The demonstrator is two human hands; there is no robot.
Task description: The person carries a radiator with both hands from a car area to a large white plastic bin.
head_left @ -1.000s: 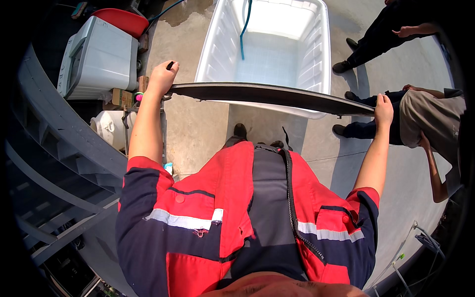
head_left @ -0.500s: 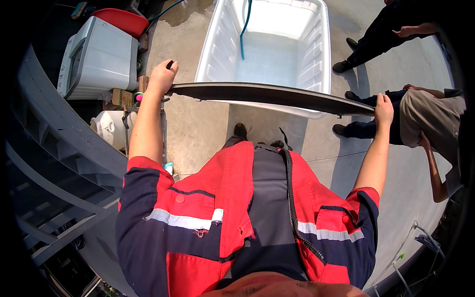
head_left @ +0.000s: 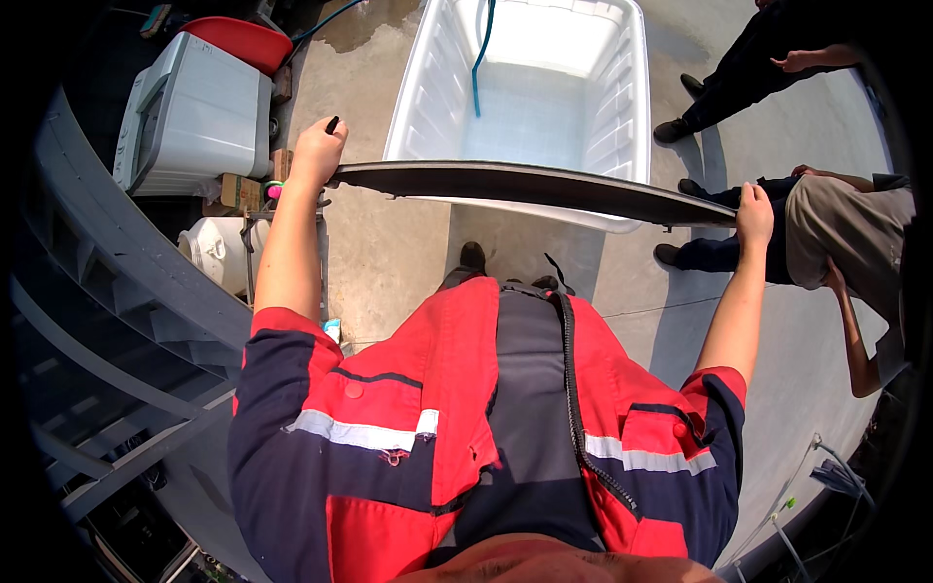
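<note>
A long, thin dark panel [head_left: 525, 185] is held up in front of me, seen almost edge-on. My left hand [head_left: 320, 153] is closed at its left end, with a small black piece sticking up from the fist. At the right end, my right hand [head_left: 754, 216] grips the panel's edge. Just beyond it stands a large white plastic tub [head_left: 397, 126] with pale bluish water [head_left: 533, 107] in the bottom. The panel covers part of the tub's near rim. A teal hose [head_left: 476, 73] hangs down into the tub.
Two people stand at the right, one in dark trousers [head_left: 724, 78], another in a khaki top [head_left: 836, 228]. On the left are a white washing machine [head_left: 199, 112], a red basin [head_left: 238, 41], a white bucket [head_left: 209, 248] and a grey metal staircase [head_left: 126, 233].
</note>
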